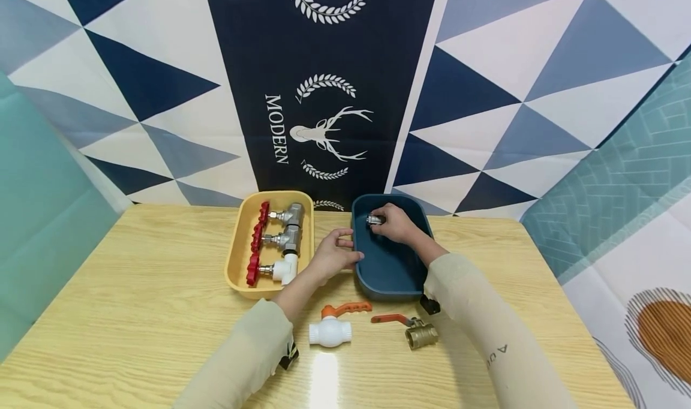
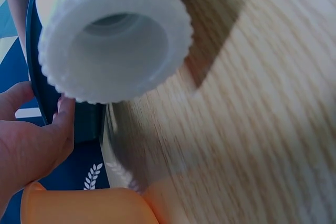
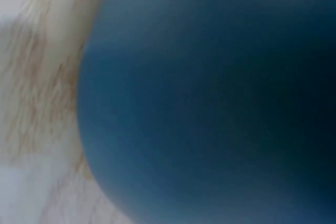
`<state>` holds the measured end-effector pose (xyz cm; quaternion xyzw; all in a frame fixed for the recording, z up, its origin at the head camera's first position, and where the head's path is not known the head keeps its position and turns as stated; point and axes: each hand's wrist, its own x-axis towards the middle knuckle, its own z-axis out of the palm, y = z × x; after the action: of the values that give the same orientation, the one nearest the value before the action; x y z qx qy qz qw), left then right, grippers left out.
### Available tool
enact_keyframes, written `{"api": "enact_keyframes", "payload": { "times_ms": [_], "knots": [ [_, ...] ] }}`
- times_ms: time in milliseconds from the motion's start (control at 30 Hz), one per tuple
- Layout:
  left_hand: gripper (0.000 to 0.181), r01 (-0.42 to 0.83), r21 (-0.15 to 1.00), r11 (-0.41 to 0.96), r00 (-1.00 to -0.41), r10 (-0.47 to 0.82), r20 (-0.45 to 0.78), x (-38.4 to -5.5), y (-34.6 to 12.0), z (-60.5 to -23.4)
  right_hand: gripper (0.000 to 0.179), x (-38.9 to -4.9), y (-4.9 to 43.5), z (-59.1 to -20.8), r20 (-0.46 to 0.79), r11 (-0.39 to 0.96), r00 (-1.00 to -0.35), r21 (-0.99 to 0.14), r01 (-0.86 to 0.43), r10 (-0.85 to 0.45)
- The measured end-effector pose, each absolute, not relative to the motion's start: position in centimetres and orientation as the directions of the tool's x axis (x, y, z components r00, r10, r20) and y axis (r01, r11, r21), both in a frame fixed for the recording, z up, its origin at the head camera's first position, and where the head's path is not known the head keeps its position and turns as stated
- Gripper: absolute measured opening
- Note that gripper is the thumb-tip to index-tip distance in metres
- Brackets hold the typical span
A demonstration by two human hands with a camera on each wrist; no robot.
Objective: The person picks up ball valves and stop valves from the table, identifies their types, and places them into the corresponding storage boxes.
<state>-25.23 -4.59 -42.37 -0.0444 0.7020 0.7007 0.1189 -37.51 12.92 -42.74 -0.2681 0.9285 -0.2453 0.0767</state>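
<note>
My right hand [image 1: 396, 224] reaches into the dark blue bin [image 1: 388, 271] and pinches a small silver metal fitting [image 1: 375, 219] near the bin's far left corner. Fingers cover part of that piece, so its exact kind is unclear. At the bin's left side, my left hand [image 1: 336, 254] holds the rim between thumb and fingers; the left wrist view shows this hand [image 2: 37, 142] at the wall too. Below the bin lie a white plastic ball valve [image 1: 330, 332] with an orange handle and a brass ball valve [image 1: 421, 335] with a red-orange lever. Only blurred blue bin wall [image 3: 173, 103] fills the right wrist view.
Left of the blue bin stands a yellow bin [image 1: 235, 259]. Inside it, two metal valves [image 1: 291, 238] and a white plastic valve [image 1: 284, 269] lie in a column, their red handwheels to the left. A patterned cloth [image 1: 345, 55] rises behind the wooden table [image 1: 162, 289].
</note>
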Motion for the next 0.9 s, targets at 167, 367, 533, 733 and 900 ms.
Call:
{"api": "enact_keyframes", "payload": {
  "times_ms": [167, 367, 533, 733, 900],
  "knots": [
    [0.061, -0.236, 0.972, 0.01, -0.966, 0.106, -0.235, -25.09, -4.46, -42.21, 0.041, -37.65, 12.95, -43.04, 0.011, 0.732, -0.841, -0.485, -0.478, -0.541],
    [0.061, -0.227, 0.974, 0.007, -0.968, 0.104, -0.227, -25.24, -4.47, -42.18, 0.039, -37.74, 12.83, -42.9, 0.061, 0.716, -0.824, -0.463, -0.523, -0.563],
    [0.06, -0.222, 0.975, 0.013, -0.97, 0.104, -0.222, -25.23, -4.53, -42.29, 0.035, -37.86, 12.72, -43.16, 0.049, 0.718, -0.816, -0.447, -0.534, -0.576],
    [0.06, -0.223, 0.975, 0.009, -0.969, 0.11, -0.222, -25.31, -4.53, -42.29, 0.034, -37.77, 12.66, -43.28, 0.037, 0.731, -0.822, -0.436, -0.525, -0.569],
    [0.061, -0.232, 0.973, 0.008, -0.966, 0.114, -0.231, -25.29, -4.58, -42.35, 0.036, -37.55, 12.65, -43.37, 0.026, 0.74, -0.827, -0.43, -0.516, -0.562]
  ]
}}
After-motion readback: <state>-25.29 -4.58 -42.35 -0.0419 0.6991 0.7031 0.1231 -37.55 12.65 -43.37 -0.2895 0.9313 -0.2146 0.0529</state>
